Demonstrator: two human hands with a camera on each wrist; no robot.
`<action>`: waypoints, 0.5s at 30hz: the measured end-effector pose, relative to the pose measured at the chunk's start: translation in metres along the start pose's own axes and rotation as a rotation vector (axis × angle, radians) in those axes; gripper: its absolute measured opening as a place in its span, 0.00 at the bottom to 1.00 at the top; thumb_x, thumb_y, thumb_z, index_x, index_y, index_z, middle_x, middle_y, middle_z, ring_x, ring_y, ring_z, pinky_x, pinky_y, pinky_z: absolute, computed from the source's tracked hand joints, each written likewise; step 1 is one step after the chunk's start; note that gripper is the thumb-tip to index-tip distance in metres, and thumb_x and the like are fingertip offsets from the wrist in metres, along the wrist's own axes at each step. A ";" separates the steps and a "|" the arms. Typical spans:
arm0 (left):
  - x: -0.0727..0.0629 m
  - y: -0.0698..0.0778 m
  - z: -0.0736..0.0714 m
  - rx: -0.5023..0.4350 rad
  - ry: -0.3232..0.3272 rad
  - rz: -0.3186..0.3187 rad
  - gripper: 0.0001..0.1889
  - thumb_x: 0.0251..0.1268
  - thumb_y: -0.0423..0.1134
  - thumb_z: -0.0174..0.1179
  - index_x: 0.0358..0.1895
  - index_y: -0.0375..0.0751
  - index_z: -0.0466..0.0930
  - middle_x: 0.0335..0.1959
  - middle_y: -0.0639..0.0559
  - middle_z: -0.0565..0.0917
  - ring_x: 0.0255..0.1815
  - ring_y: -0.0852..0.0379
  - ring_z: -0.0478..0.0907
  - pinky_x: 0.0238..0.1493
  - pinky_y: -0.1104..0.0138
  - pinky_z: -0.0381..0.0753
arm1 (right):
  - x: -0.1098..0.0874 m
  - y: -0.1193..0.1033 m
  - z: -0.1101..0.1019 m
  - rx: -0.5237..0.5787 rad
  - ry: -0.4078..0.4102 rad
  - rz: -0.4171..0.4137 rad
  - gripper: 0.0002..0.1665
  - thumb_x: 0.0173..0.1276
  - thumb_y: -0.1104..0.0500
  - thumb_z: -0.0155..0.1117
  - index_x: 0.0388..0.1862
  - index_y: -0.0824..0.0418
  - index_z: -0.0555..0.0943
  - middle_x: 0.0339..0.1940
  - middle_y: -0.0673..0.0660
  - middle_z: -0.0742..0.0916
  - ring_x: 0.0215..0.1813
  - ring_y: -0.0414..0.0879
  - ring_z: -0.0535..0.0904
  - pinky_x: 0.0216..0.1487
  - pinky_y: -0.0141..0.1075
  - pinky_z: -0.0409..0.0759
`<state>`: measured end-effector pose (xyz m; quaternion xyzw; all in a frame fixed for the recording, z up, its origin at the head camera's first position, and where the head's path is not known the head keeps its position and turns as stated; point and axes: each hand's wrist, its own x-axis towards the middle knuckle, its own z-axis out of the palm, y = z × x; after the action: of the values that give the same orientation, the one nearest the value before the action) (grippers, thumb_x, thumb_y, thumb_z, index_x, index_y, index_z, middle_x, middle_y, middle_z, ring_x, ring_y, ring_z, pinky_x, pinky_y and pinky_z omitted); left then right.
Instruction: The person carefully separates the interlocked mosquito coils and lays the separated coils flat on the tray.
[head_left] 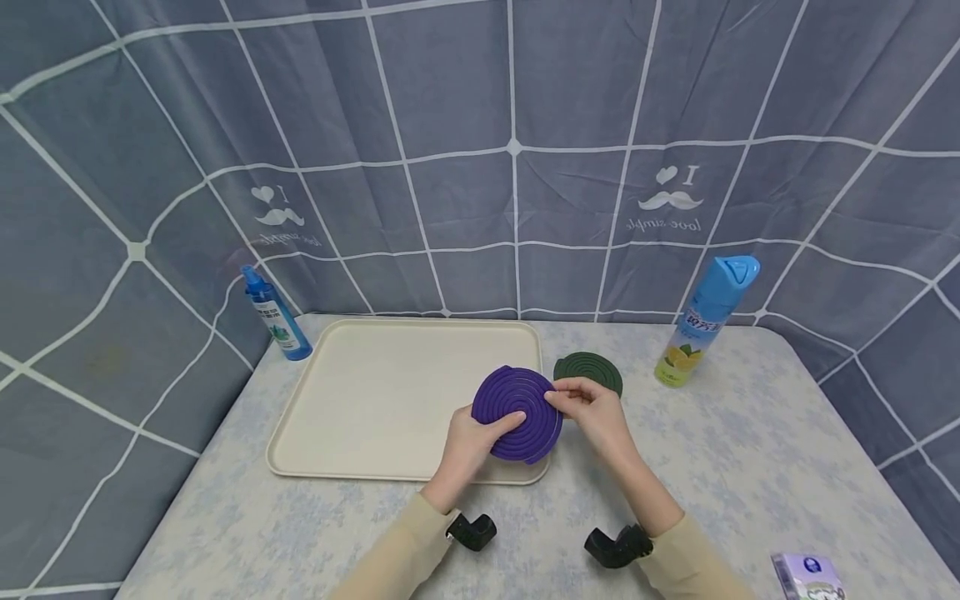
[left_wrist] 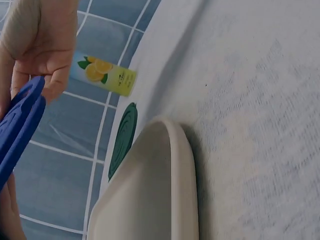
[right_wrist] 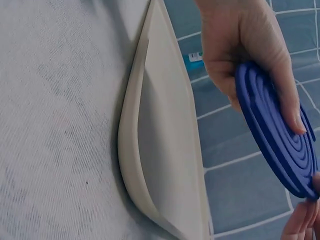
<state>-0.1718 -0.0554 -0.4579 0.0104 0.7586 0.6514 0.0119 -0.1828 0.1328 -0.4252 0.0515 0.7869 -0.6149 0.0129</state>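
A round purple coaster [head_left: 517, 392] with spiral grooves is held up over the right end of the cream tray. My left hand [head_left: 471, 442] grips its left side, thumb lying across the grooved face. With thumb and fingertips my right hand [head_left: 596, 417] pinches the upper right edge. From the left wrist, the coaster [left_wrist: 19, 127] shows two layers at its rim; whether these are separate pieces I cannot tell. Behind the right hand, a similar dark green coaster [head_left: 591, 367] lies on the table, partly covered in the head view.
The cream tray [head_left: 390, 400] has a raised rim. At its far left corner is a blue pump bottle [head_left: 277, 318]. A blue and yellow spray can [head_left: 705, 321] stands back right. Near the front right sits a lilac box [head_left: 810, 575]. A grey checked curtain [head_left: 465, 200] hangs behind.
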 end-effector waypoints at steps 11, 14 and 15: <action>0.005 -0.002 -0.008 0.137 -0.207 -0.037 0.24 0.52 0.49 0.73 0.47 0.33 0.85 0.37 0.41 0.89 0.36 0.55 0.86 0.42 0.66 0.84 | 0.004 0.001 -0.001 -0.281 -0.089 -0.217 0.12 0.60 0.62 0.73 0.43 0.61 0.84 0.34 0.54 0.85 0.36 0.43 0.76 0.38 0.31 0.76; 0.004 -0.003 -0.008 0.099 -0.177 -0.053 0.25 0.53 0.49 0.73 0.49 0.33 0.85 0.40 0.42 0.89 0.39 0.55 0.86 0.45 0.65 0.84 | 0.004 -0.001 0.000 -0.277 -0.080 -0.211 0.11 0.61 0.61 0.73 0.41 0.62 0.84 0.32 0.55 0.85 0.34 0.43 0.77 0.36 0.31 0.77; 0.004 -0.002 -0.008 0.083 -0.151 -0.063 0.25 0.53 0.49 0.73 0.49 0.33 0.85 0.40 0.42 0.89 0.40 0.55 0.86 0.47 0.64 0.84 | 0.003 -0.002 0.000 -0.256 -0.077 -0.193 0.11 0.61 0.61 0.73 0.41 0.62 0.84 0.31 0.55 0.86 0.33 0.43 0.78 0.35 0.30 0.77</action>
<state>-0.1764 -0.0633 -0.4590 0.0362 0.7817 0.6161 0.0893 -0.1864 0.1328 -0.4238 -0.0498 0.8590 -0.5095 -0.0096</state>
